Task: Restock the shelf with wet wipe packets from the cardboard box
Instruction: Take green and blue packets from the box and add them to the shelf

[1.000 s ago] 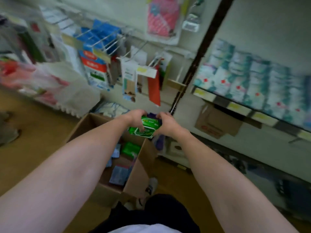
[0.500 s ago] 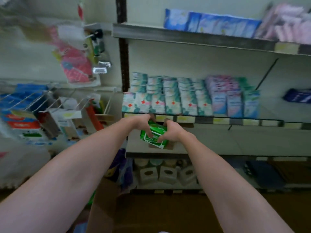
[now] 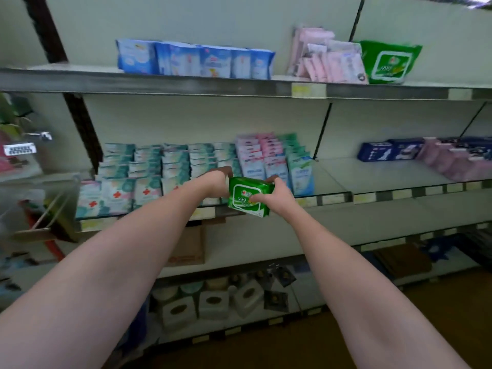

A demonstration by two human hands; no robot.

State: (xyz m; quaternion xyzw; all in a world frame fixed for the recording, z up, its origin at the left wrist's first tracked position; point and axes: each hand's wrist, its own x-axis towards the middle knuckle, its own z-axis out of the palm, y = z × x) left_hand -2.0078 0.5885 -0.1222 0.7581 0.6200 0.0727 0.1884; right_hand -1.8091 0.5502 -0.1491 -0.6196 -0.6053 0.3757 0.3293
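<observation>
A green wet wipe packet [image 3: 246, 194] with a white label is held between both hands in front of the middle shelf [image 3: 332, 198]. My left hand [image 3: 217, 182] grips its left end, and my right hand [image 3: 274, 197] grips its right end with the thumb on the label. A matching green packet [image 3: 388, 62] stands on the top shelf [image 3: 186, 86] at the right. The cardboard box I took the packet from is out of view.
Teal, pink and blue packets [image 3: 202, 166] fill the left of the middle shelf. Dark blue and pink packs [image 3: 426, 155] sit at its right, with bare shelf between. Blue packs [image 3: 194, 59] and pink packs [image 3: 327, 59] line the top shelf. Tissue boxes [image 3: 213, 302] stand below.
I have turned right and looked up from the box to the shelves. Both hands have carried the green packet upward and toward the middle shelf.
</observation>
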